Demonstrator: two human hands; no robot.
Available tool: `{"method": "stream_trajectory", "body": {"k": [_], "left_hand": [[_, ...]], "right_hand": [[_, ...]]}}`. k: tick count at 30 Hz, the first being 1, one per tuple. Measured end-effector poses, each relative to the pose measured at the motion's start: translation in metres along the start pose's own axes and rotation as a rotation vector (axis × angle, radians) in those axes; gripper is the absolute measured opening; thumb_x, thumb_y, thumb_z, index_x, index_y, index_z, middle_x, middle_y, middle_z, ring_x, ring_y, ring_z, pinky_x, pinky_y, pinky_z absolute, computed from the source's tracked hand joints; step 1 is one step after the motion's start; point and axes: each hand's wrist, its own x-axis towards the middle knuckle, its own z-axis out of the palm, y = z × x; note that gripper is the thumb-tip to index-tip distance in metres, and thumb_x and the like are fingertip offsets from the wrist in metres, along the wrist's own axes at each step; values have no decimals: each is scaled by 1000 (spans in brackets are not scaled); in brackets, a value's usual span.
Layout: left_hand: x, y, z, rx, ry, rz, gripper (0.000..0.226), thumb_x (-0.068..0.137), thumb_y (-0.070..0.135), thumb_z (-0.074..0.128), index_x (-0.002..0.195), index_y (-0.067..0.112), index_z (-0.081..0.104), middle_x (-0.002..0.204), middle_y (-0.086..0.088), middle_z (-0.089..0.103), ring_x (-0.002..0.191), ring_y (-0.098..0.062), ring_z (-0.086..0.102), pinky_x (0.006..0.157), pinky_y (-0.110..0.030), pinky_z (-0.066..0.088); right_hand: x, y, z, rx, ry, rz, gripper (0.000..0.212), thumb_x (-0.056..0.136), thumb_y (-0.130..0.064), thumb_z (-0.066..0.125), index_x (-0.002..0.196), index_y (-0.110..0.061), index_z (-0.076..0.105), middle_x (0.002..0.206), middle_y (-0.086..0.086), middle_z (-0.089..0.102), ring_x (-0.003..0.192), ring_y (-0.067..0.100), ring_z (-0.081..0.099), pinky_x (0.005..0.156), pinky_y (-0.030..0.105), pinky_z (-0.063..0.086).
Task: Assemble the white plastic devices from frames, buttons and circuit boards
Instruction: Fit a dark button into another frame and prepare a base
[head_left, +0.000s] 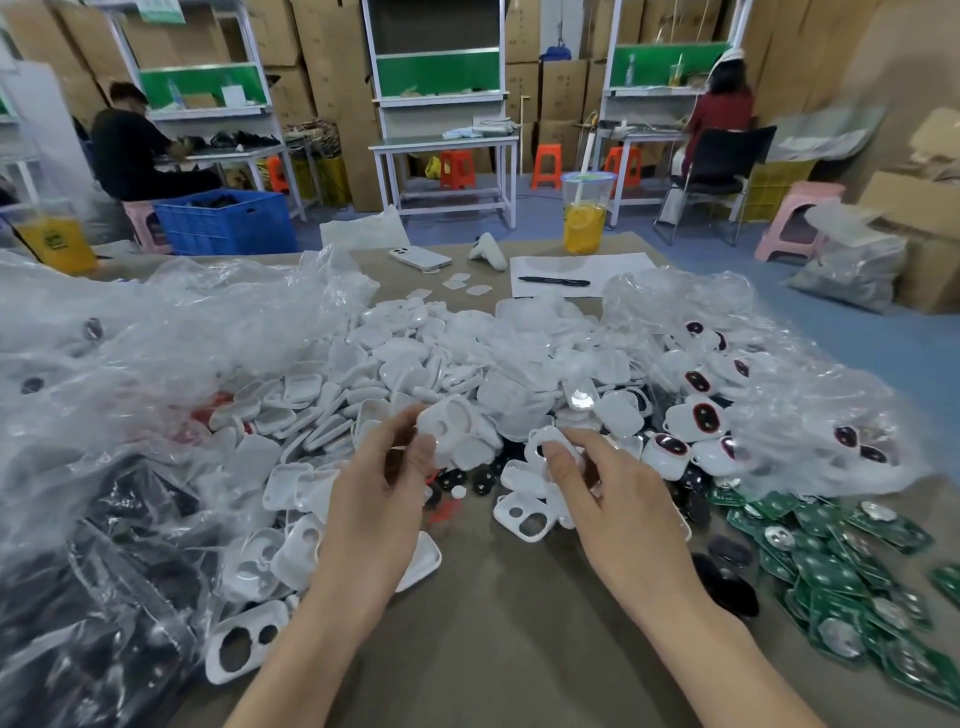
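Pinching a white frame (451, 422) by its left edge, left hand (379, 483) grip full | right hand (608, 493) grip holds a white part (540, 439) just right of the frame, apart | joining likely means moving it leftward.

Your L hand (374, 493) pinches a white frame (452, 421), R hand (618, 499) grips a second frame (545, 441); green circuit boards (831, 561) heaped by table's (519, 623) right edge.

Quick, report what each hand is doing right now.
Left hand: closed on a white frame.
Right hand: pinching another white part; which kind cannot be told.
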Motion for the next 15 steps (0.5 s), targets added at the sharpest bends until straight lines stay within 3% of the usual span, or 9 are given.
{"method": "stream_trajectory", "body": {"k": [2,6,9,12,15], "left_hand": [[-2,2,1,-62,-7,-5,19,100,26,59,111,40,68,95,0,70,70,-2,70,54,-12,53],[-5,6,2,-72,-25,27,20,99,27,61,107,43,68,98,13,71,84,-6,68,56,-7,50],[-7,7,3,-133,-45,12,19,97,25,63,104,40,72,99,8,72,86,-15,68,53,-9,51],[-10,7,6,-84,-72,59,24,96,23,65,102,45,72,97,6,71,82,-10,68,56,-9,51],[-14,2,9,122,-128,207,27,96,19,66,102,45,67,97,10,64,87,-4,64,62,-14,56]], "right_hand": [[0,-2,0,-17,3,-39,49,95,-62,34,119,-33,66,89,-21,61,86,8,56,82,33,47],[0,-2,1,-40,16,-72,40,98,-51,41,123,-31,65,110,-17,54,107,9,55,96,34,45],[-1,-4,0,-40,54,-112,43,97,-52,40,128,-31,61,119,-16,53,116,9,49,99,24,38],[-2,-9,-1,221,59,-102,32,98,-51,46,122,-40,63,115,-23,59,109,0,58,89,6,39],[-2,-16,-1,590,-123,-18,29,94,-52,59,121,-46,64,115,-19,68,101,3,68,82,12,50]]}}
